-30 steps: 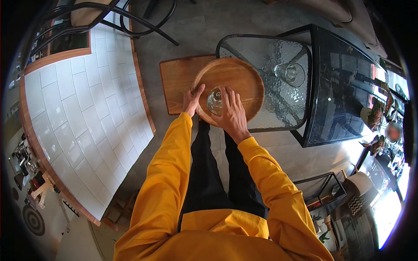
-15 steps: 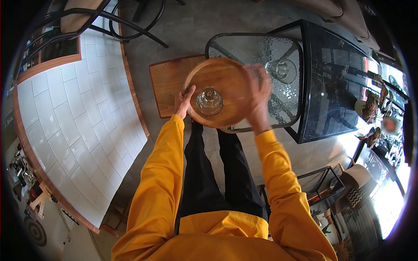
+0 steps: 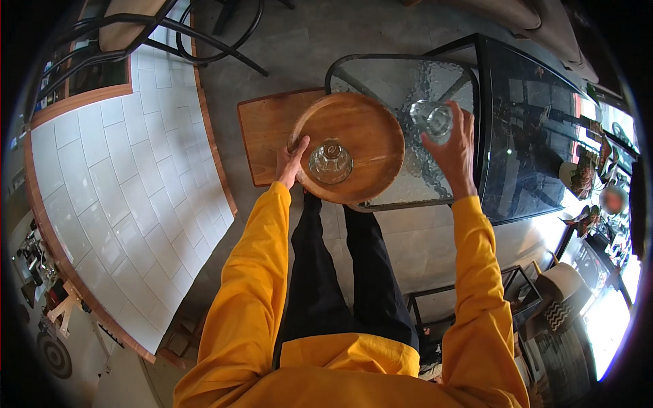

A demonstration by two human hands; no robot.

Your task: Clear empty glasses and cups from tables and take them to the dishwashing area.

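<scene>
A round wooden tray (image 3: pixel 373 136) with a raised rim is gripped at its left edge by my left hand (image 3: pixel 291 163), thumb on top. On the tray stands a clear glass (image 3: pixel 331 163), apparently upside down, left of the middle. My right hand (image 3: pixel 457 149) has its fingers and thumb wrapped round a second clear glass (image 3: pixel 428 117), which looks tilted. That glass is over the textured glass-topped table (image 3: pixel 391 75), to the right of the tray. Whether it touches the tabletop I cannot tell.
A wooden board-like top (image 3: pixel 262 139) lies below and left of the tray. A dark, glossy table (image 3: pixel 524 136) adjoins on the right. A white-tiled counter (image 3: pixel 129 197) with wooden edging runs along the left. A black-framed chair (image 3: pixel 136 34) stands at the upper left.
My right hand has moved right from the tray's edge and taken hold of the glass on the glass-topped table. The left hand still holds the tray with its glass.
</scene>
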